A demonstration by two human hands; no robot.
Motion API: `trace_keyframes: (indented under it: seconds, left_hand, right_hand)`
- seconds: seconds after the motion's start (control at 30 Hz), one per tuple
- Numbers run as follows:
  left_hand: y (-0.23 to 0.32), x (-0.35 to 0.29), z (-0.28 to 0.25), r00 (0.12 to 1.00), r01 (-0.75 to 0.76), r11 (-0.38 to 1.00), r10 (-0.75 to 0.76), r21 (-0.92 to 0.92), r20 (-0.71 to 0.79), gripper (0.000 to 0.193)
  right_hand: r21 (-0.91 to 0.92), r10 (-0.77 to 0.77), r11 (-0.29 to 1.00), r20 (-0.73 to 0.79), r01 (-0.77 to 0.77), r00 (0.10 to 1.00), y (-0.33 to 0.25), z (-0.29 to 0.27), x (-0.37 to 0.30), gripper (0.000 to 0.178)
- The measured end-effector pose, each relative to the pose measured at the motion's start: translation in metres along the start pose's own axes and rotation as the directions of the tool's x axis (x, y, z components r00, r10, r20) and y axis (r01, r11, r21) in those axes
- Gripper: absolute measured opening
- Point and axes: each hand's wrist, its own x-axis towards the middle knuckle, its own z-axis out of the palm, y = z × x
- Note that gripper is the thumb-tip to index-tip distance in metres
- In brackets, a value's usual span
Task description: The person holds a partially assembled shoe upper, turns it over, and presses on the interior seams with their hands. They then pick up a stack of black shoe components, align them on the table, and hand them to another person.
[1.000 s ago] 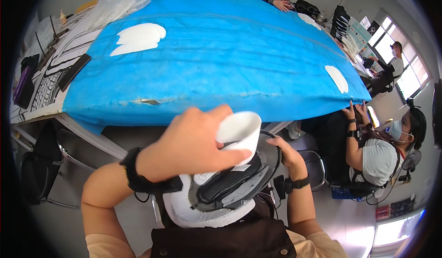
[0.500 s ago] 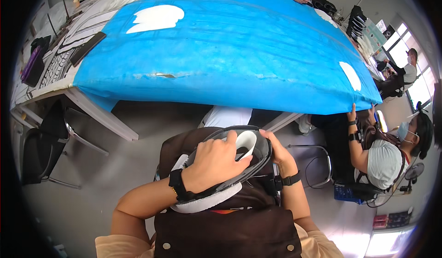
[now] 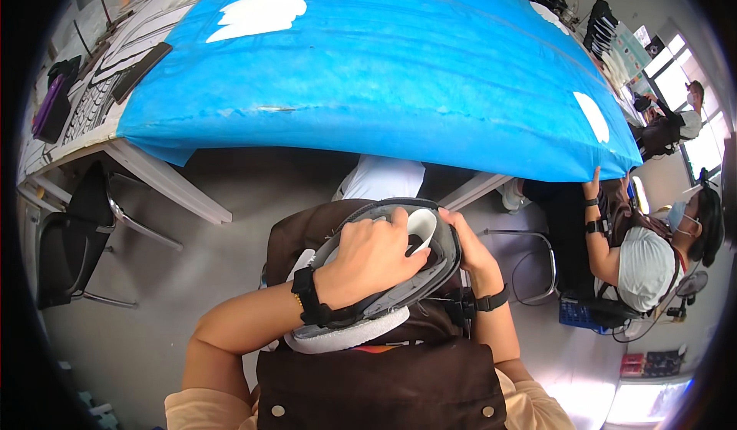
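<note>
An open pouch-like piece [image 3: 388, 302] with a grey lining and dark rim sits over my lap. A thick white strip [image 3: 349, 336] runs along its near lower side. My left hand [image 3: 368, 257] reaches over the opening, with thumb and index finger closed about a white curled strip [image 3: 422, 224] standing inside. Its other fingertips are hidden within the piece. On the right side, my right hand [image 3: 470, 246] grips the dark rim, its thumb at the top edge and the other fingers mostly hidden behind.
Ahead stands a table covered by a blue sheet [image 3: 338, 69] with white cut-out shapes [image 3: 259, 17]. A black chair [image 3: 73, 238] is at left. On the right, a seated co-worker [image 3: 649, 265] holds the sheet's corner. A brown apron [image 3: 376, 388] covers my lap.
The piece and both hands have shifted slightly right and upward in the picture. My hold on it looks much the same. The seated co-worker's hands stay at the sheet's corner.
</note>
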Motion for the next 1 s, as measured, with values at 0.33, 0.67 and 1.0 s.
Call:
trace_keyframes:
  seconds: [0.33, 0.67, 1.0]
  left_hand:
    - [0.002, 0.002, 0.000, 0.999, 0.019, 1.000, -0.019, -0.005, 0.032, 0.053]
    - [-0.002, 0.004, 0.001, 0.999, 0.027, 1.000, -0.027, -0.011, 0.019, 0.054]
    - [-0.003, 0.002, 0.002, 1.000, 0.026, 1.000, -0.026, -0.001, 0.005, 0.055]
  right_hand:
    - [0.050, -0.063, 0.997, 0.004, 0.063, 0.998, -0.014, 0.024, -0.008, 0.038]
    - [0.098, -0.037, 0.994, -0.084, 0.045, 0.996, -0.008, 0.025, -0.011, 0.038]
    - [0.055, -0.154, 0.987, 0.069, 0.150, 0.986, -0.019, 0.034, -0.006, 0.051]
